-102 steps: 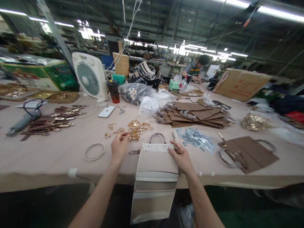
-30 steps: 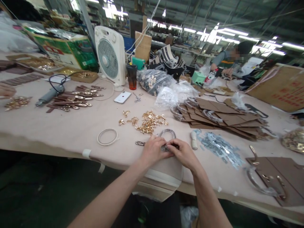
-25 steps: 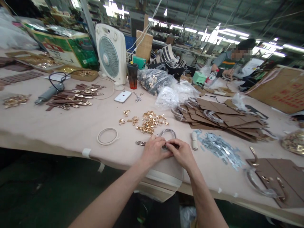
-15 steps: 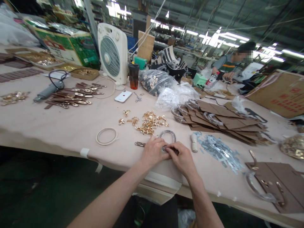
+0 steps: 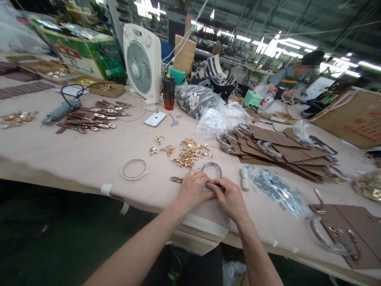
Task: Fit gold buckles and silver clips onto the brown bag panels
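In the head view, both hands meet over the top of a pale panel (image 5: pixel 205 224), a flat, smooth sheet crossed by whiter bands, which lies on the table (image 5: pixel 98 157) and droops over its front edge. The left hand (image 5: pixel 193 188) bends its fingers over the panel's upper part; whether it grips or merely presses cannot be told. The right hand (image 5: pixel 231 195) has thumb and forefinger pinched on a small piece (image 5: pixel 208 185), greyish and too small to make out.

Beyond the fingers rises a handle (image 5: pixel 212 165), a rounded arch in shiny clear film. A brown strap (image 5: pixel 176 180) with a slotted metal end sticks out to the left of the left hand. Just behind lies a loose heap of fittings (image 5: pixel 188 154), gold, glossy and angular. To the left, a tape ring (image 5: pixel 122 171) lies flat, thin and cream-coloured. Near the right hand is a stubby pale roll (image 5: pixel 244 178), and next to it a spread of plates (image 5: pixel 278 192), flat, bluish-grey slips of metal.

Farther back, stiff matt brown sheets (image 5: pixel 288 153) are piled unevenly beside crumpled clear plastic (image 5: pixel 212 121). At right rests a brown bag piece (image 5: pixel 354 232) with gold hardware and a film-wrapped loop. A slick white phone (image 5: pixel 155 118) lies in front of a boxy plastic fan (image 5: pixel 139 65).
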